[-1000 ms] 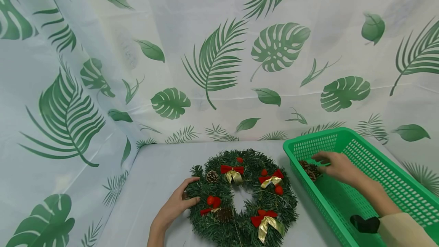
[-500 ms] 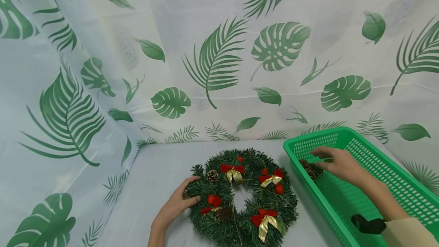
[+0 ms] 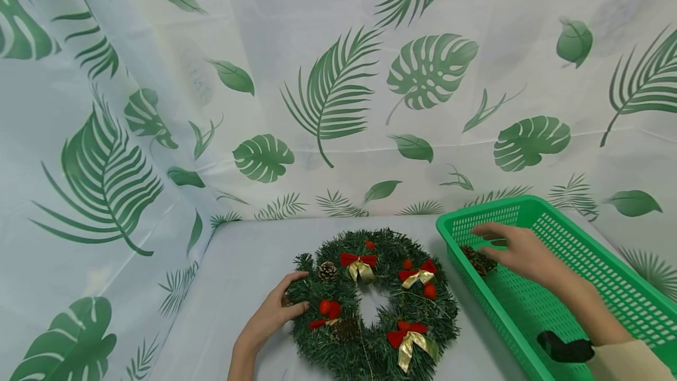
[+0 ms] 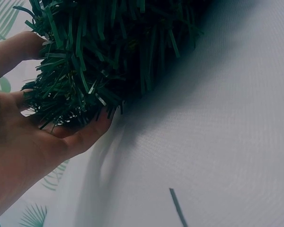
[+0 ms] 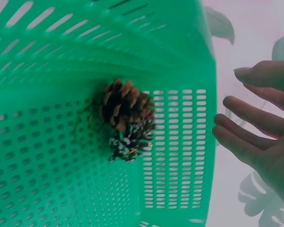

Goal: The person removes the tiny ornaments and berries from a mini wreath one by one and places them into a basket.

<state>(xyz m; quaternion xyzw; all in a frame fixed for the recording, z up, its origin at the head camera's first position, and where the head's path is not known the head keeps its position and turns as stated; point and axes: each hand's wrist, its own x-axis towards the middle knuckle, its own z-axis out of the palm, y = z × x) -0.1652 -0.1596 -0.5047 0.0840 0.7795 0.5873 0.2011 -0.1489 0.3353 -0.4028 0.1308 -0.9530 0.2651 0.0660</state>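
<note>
A round green Christmas wreath (image 3: 388, 275) lies on the white table, decorated with red-and-gold bows, red berries and pine cones. At its left edge my left hand (image 3: 267, 316) holds the greenery, fingers and thumb around the rim; the left wrist view shows the bristles (image 4: 80, 80) between them. My right hand (image 3: 520, 254) hovers over the far end of a green plastic basket (image 3: 497, 334), fingers spread and slightly bent, holding nothing. Beneath it, a brown pine cone (image 5: 123, 104) and a darker, white-tipped pine cone (image 5: 130, 142) sit together in the basket.
The basket stands right of the wreath, its perforated walls rising around the right forearm. A leaf-printed curtain (image 3: 328, 193) hangs behind the table and along the left. One loose green strand (image 4: 177, 208) lies on the white cloth. A black strap (image 3: 565, 347) circles the right wrist.
My right hand has risen slightly off the pine cones in the basket and drifted a little leftward. The left hand and the wreath have stayed in place.
</note>
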